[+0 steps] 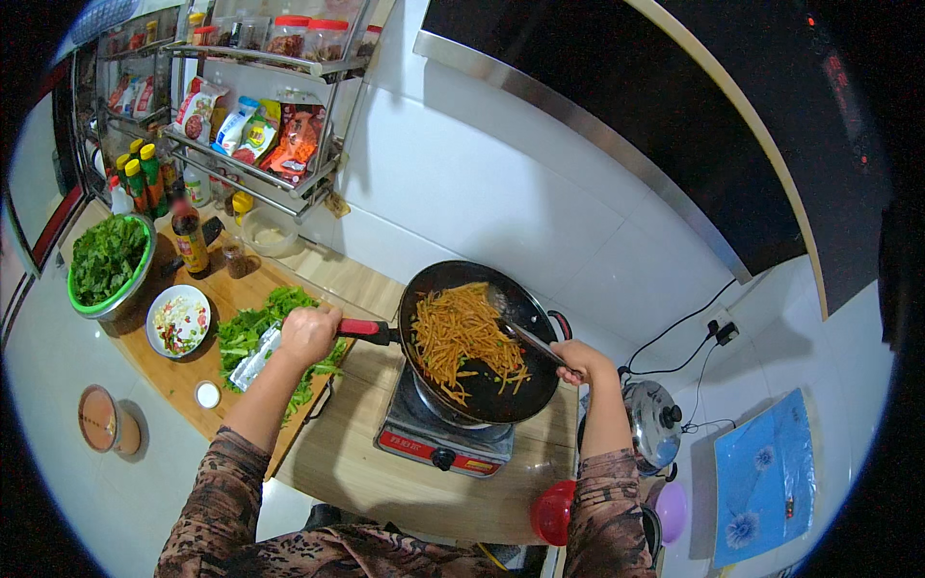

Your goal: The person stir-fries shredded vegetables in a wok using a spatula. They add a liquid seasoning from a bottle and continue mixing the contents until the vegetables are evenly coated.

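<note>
My left hand (309, 335) is closed round the red and black handle (359, 329) of a black wok (535, 399), which sits tilted on a portable gas stove (441, 446). Brown shredded food (462, 336) with green and red bits fills the wok's left and middle part. In my right hand (582, 362) is a metal spatula (533, 339), its blade reaching into the wok at the food's right edge. Leafy greens (278, 307) and a cleaver blade (253, 361) lie on a wooden cutting board (152, 361), left of the wok and partly behind my left arm.
On the board stand a white bowl of chopped garlic and chilli (178, 321), a sauce bottle (189, 242) and a basin of greens (112, 264). A metal rack (246, 162) hangs behind. A range hood (614, 123) is above; a lidded pot (652, 426) and red bowl (553, 513) are at right.
</note>
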Tool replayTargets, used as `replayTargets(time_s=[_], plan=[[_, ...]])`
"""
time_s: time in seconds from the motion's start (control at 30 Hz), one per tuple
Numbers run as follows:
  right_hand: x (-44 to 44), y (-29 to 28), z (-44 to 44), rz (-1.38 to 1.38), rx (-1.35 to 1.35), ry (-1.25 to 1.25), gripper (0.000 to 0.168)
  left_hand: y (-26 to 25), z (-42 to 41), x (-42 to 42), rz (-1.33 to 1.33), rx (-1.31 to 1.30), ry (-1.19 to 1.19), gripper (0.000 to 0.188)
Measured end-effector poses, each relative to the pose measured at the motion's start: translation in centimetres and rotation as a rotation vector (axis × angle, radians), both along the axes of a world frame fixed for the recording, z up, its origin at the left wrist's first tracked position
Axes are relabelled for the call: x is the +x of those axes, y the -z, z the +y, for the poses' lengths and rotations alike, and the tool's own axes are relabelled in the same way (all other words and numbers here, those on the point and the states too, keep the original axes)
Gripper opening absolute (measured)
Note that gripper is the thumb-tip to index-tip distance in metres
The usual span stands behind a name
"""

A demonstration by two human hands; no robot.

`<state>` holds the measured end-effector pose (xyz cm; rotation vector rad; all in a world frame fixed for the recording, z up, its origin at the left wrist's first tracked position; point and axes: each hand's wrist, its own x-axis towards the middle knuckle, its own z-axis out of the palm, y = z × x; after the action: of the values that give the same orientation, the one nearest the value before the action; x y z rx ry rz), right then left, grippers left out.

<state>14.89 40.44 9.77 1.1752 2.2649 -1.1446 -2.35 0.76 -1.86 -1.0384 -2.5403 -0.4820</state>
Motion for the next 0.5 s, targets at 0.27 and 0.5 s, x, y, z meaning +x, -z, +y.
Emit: replayTargets(time_s=[0.27,0.5], plan=[[3.7,-3.6,-5.8,0.22,0.642,-0.749,0.029,0.4,0.3,-0.2,0.031,0.026,0.001,0.006],[10.6,-10.4,-15.6,-0.059,1.032,-0.847,0.03,-0.2,0.0,0.3,0.023,0.016,-0.02,0.006]])
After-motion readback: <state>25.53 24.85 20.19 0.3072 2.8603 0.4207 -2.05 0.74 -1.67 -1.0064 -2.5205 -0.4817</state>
